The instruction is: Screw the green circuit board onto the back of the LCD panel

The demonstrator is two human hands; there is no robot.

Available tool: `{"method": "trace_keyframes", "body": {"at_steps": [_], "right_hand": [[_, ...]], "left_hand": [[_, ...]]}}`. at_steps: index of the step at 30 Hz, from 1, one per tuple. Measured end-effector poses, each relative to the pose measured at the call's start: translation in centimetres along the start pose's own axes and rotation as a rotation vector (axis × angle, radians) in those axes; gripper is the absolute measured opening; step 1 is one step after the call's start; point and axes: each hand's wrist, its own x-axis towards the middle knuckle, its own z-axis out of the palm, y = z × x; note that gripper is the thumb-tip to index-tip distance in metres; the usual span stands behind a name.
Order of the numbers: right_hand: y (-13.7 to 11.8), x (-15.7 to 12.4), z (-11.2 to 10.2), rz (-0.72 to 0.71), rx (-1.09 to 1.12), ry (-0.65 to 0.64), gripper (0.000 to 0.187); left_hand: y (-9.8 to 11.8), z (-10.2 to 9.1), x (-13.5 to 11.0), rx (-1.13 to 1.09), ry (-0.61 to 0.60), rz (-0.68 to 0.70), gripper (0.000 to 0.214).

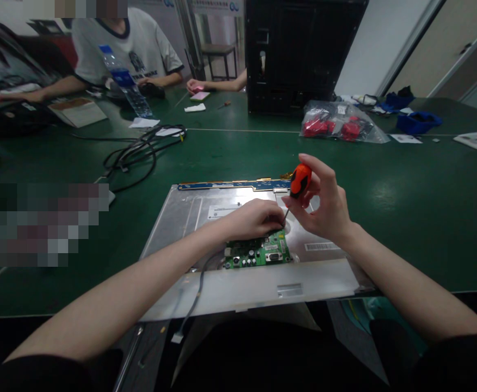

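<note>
A silver display panel (189,212) lies back-up on the green table (405,218), its near edge over the table's front. A green circuit board (262,253) sits on its lower middle. My right hand (323,207) grips an orange-handled screwdriver (300,181), held upright, its tip down by the board's top edge. My left hand (254,219) rests curled on the panel just above the board, fingers closed at the screwdriver tip; what they pinch is hidden. A grey cable (199,288) runs from the board off the panel's near edge.
Black cables (140,152) coil at the back left. A clear bag of red parts (340,126) and a black computer case (299,49) stand behind. A water bottle (126,81) and a person in a white shirt (132,46) are across the table.
</note>
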Motion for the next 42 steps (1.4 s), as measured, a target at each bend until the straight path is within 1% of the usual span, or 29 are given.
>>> {"method": "trace_keyframes", "body": {"at_steps": [6, 14, 17, 19, 22, 25, 27, 30, 34, 38, 40, 42], "right_hand": [[0.0, -0.1, 0.1, -0.023, 0.029, 0.034, 0.070], [-0.1, -0.1, 0.0, -0.012, 0.023, 0.045, 0.067], [-0.1, -0.1, 0.0, -0.006, 0.017, 0.068, 0.065], [-0.1, -0.2, 0.0, 0.000, 0.014, 0.083, 0.064], [-0.1, -0.2, 0.0, -0.012, 0.023, 0.091, 0.066], [-0.1, -0.1, 0.0, -0.027, 0.035, 0.091, 0.068], [-0.1, 0.0, 0.0, -0.035, 0.035, 0.093, 0.070], [-0.1, 0.0, 0.0, -0.057, 0.034, 0.094, 0.071], [0.0, 0.0, 0.0, -0.066, 0.012, 0.091, 0.070], [-0.1, 0.0, 0.0, -0.075, 0.007, 0.083, 0.068], [-0.1, 0.0, 0.0, -0.079, 0.016, 0.084, 0.069], [-0.1, 0.1, 0.0, -0.084, 0.024, 0.086, 0.069]], "left_hand": [[0.0, 0.0, 0.0, -0.012, 0.009, 0.008, 0.010], [0.1, -0.2, -0.1, -0.020, -0.009, -0.014, 0.009], [0.2, -0.5, -0.1, -0.034, -0.018, -0.016, 0.010], [0.2, -0.9, -0.2, -0.066, -0.004, -0.022, 0.010], [-0.1, -2.1, -0.4, -0.094, 0.062, -0.068, 0.011], [-0.7, -3.6, -0.7, -0.001, 0.155, -0.181, 0.010], [-1.2, -4.6, -0.9, 0.079, 0.173, -0.273, 0.010], [-2.0, -6.0, -1.2, 0.170, 0.136, -0.397, 0.013], [-3.0, -7.2, -1.7, 0.229, 0.025, -0.521, 0.019], [-3.7, -7.5, -2.1, 0.191, -0.108, -0.538, 0.022], [-3.9, -7.4, -2.1, 0.183, -0.143, -0.547, 0.021], [-3.9, -7.3, -2.1, 0.190, -0.153, -0.559, 0.020]]}}
